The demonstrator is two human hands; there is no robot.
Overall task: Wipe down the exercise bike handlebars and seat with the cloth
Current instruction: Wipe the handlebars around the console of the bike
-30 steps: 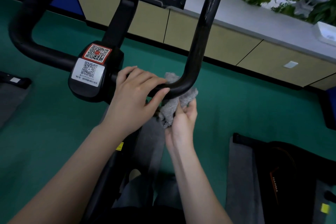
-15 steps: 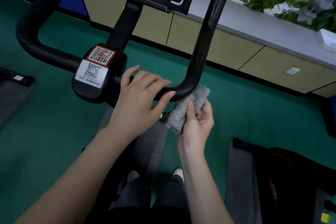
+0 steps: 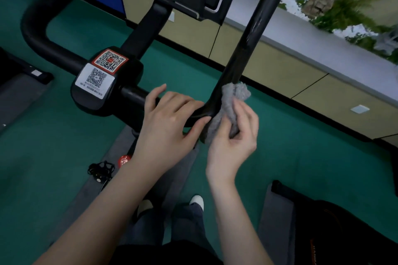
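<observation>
The right hand (image 3: 233,137) is clamped on a fuzzy grey cloth (image 3: 230,101). Thumb and curled fingers bunch it into a thick wad against the outer side of the bend in the glossy black handlebar (image 3: 247,49), and its top pokes up above the fingers. Just to that hand's left, the left hand (image 3: 170,122) grips the bar's crosspiece, fingers over the top and thumb beneath. Beyond the left hand sit two QR-code stickers (image 3: 103,71). Below its wrist a pedal (image 3: 101,170) hangs over the green floor (image 3: 43,157).

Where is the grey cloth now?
Head view, right of centre: the grey cloth is pinched by the right hand against the bend of the handlebar, beside the left hand.
</observation>
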